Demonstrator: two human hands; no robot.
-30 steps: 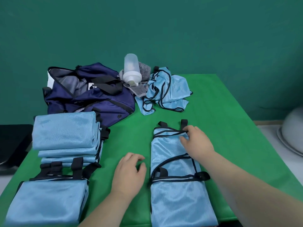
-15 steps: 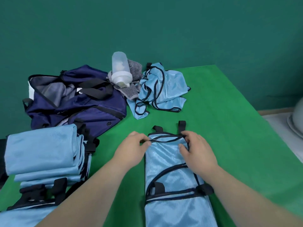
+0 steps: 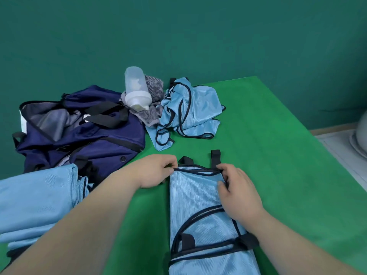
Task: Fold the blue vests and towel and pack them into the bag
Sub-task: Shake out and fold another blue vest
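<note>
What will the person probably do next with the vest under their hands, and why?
Probably lift the far edge and fold it back toward themselves. The left hand and right hand each pinch a far corner of the vest, which lies as a long narrow strip and looks less compact than the folded stack at the left.

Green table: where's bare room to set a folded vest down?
Widest bare cloth: right of the half-folded vest and crumpled vest, out to the table edge. Crowded: far left with navy bag, bottle, striped towel; near left with the folded stack.
</note>
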